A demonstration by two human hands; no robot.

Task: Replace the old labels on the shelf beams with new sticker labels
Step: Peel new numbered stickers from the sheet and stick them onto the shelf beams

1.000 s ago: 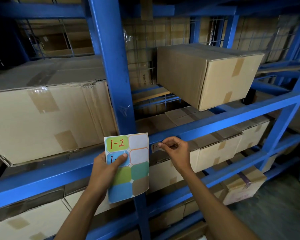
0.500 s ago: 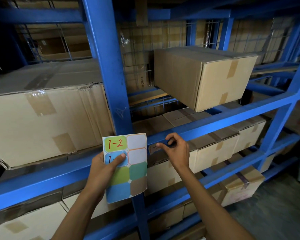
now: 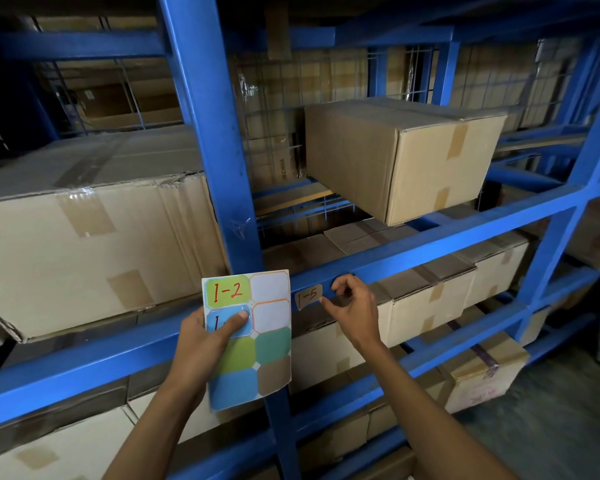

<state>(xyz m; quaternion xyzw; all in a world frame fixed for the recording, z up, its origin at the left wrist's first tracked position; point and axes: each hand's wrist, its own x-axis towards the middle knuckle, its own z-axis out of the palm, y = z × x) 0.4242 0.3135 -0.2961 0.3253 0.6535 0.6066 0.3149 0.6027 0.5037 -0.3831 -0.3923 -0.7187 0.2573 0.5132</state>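
Observation:
My left hand (image 3: pixel 205 344) grips a sheet of coloured stickers (image 3: pixel 253 341) in front of the blue upright, with the thumb pressed on a light blue sticker. The green sticker above it reads "1-2", and two spots on the sheet's right column are blank white. A brown label (image 3: pixel 308 296) reading "1-5" sticks on the blue shelf beam (image 3: pixel 430 244) just right of the sheet. My right hand (image 3: pixel 352 306) is at the label's right edge. Its thumb tip touches that edge, its fingers are loosely curled and it holds nothing.
The blue upright post (image 3: pixel 215 150) rises behind the sheet. A large cardboard box (image 3: pixel 84 244) fills the shelf on the left, and a smaller box (image 3: pixel 402 157) sits on the right shelf. More boxes (image 3: pixel 430 306) lie below the beam. A wire mesh backs the shelves.
My right hand has slid to the right off the brown label, so the "1-5" writing now shows. My left hand keeps hold of the sheet in the same place.

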